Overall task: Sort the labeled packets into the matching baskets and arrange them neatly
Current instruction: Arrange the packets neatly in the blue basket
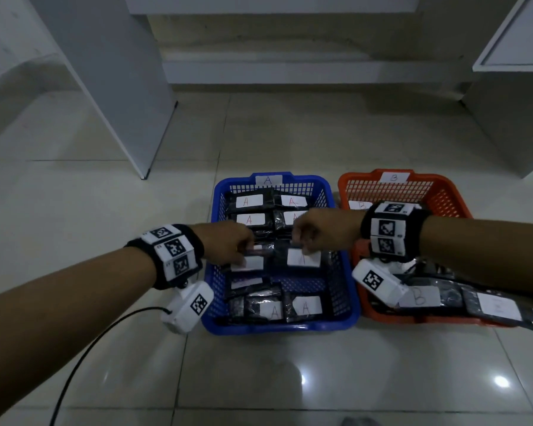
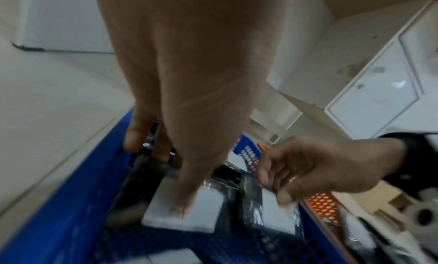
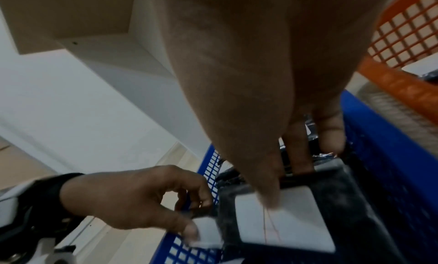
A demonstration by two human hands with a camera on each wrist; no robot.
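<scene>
Both hands work in the middle of the blue basket (image 1: 345, 315): the left hand (image 1: 228, 242) pinches the left packet (image 1: 248, 263), the right hand (image 1: 316, 232) pinches the right packet (image 1: 303, 258). Side by side, labels up, their long axes run left to right, each directly under its own hand.

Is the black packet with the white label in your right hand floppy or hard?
Probably floppy: the packet is thin, crinkly, shiny plastic. Likely light, since the right hand pinches it by just one edge. That glossy wrap may be slippery.
</scene>
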